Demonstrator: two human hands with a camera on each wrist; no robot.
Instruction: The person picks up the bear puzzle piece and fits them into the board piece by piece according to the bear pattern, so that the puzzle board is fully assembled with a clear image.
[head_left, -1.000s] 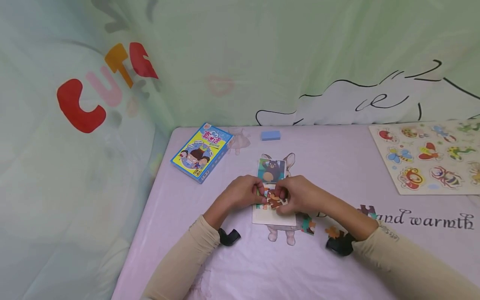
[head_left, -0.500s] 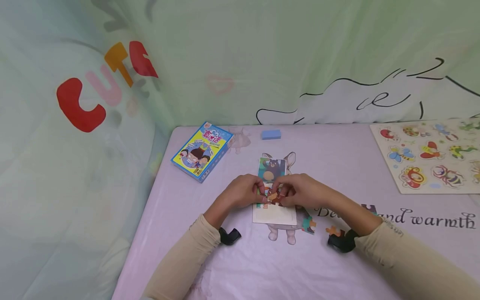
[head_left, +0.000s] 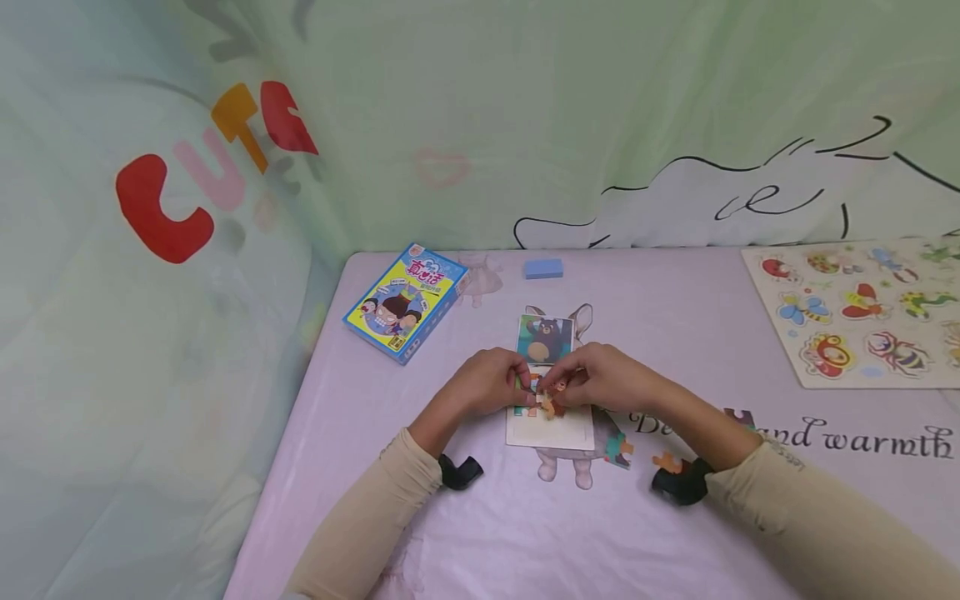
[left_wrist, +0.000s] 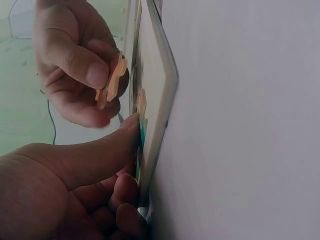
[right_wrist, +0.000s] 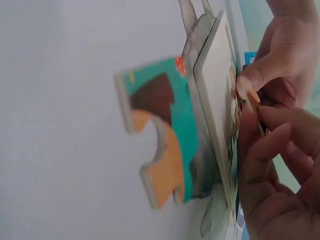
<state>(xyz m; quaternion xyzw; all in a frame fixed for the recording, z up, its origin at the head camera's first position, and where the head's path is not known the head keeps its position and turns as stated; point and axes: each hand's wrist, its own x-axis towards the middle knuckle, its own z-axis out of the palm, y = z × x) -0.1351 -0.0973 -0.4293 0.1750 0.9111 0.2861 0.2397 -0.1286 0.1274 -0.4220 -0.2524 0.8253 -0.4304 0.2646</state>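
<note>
As I read it from the remote feed, the right hand [head_left: 611, 377] is pinching a brown-and-orange jigsaw piece [left_wrist: 118, 81] between thumb and fingers, at the centre of the head view and tilted over the puzzle board [head_left: 551, 435]. I record the left hand [head_left: 487, 382] as gripping the left edge of that board, its thumb pressed on pieces already laid there and its other fingers curled; the exact hold of those fingers I cannot fully verify.

Directly above the board in the frame, I note a bear picture card [head_left: 546, 337]. Right of centre and lower, I find a teal-and-orange loose piece [head_left: 618, 449] on the bench [head_left: 480, 550]; further right, an orange loose piece [head_left: 667, 461] lies just beside a black object [head_left: 681, 485], near the right sleeve [head_left: 810, 504].

Left of centre, I log a blue-and-yellow game box [head_left: 405, 302]; at upper centre, a blue block [head_left: 543, 268]; at the right edge, an insect puzzle board [head_left: 847, 267], well apart from both hands.
</note>
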